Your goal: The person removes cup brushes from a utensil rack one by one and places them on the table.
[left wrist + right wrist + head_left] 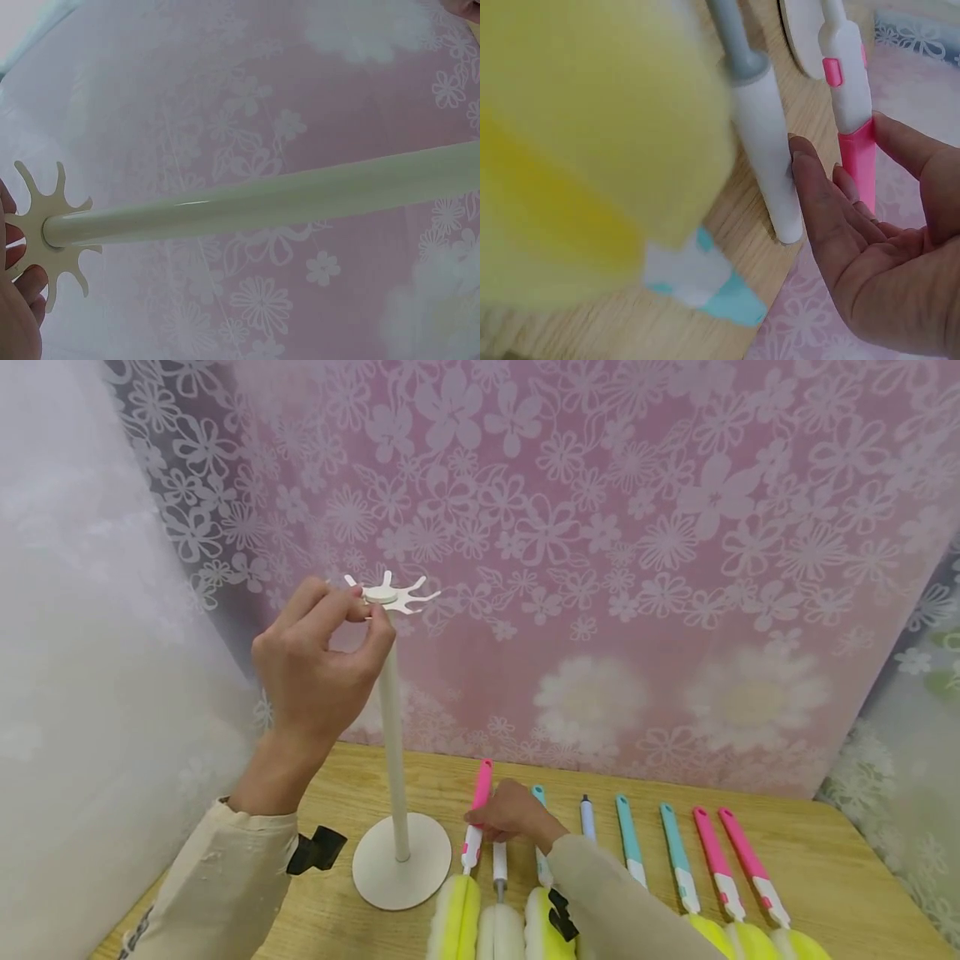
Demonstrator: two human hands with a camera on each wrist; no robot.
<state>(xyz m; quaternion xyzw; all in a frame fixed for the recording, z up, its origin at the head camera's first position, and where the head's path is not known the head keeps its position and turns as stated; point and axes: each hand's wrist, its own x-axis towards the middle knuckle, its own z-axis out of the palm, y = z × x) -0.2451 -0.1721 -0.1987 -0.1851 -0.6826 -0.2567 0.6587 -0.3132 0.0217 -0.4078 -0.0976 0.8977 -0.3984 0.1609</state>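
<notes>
A white stand with a round base and an upright pole carries a flat ring of curved hooks on top. My left hand pinches one of the hooks at the near left side, thumb against fingers. Lower right, my right hand holds the pink handle of a yellow-and-white sponge brush, thumb on one side and fingers on the other. In the right wrist view its index finger lies beside the white handle of a neighbouring white sponge brush.
Right of these lie several more sponge brushes, with teal handles and pink handles, and a pale blue handle. The wooden table meets a flowered pink curtain behind. Pale sheeting hangs at the left.
</notes>
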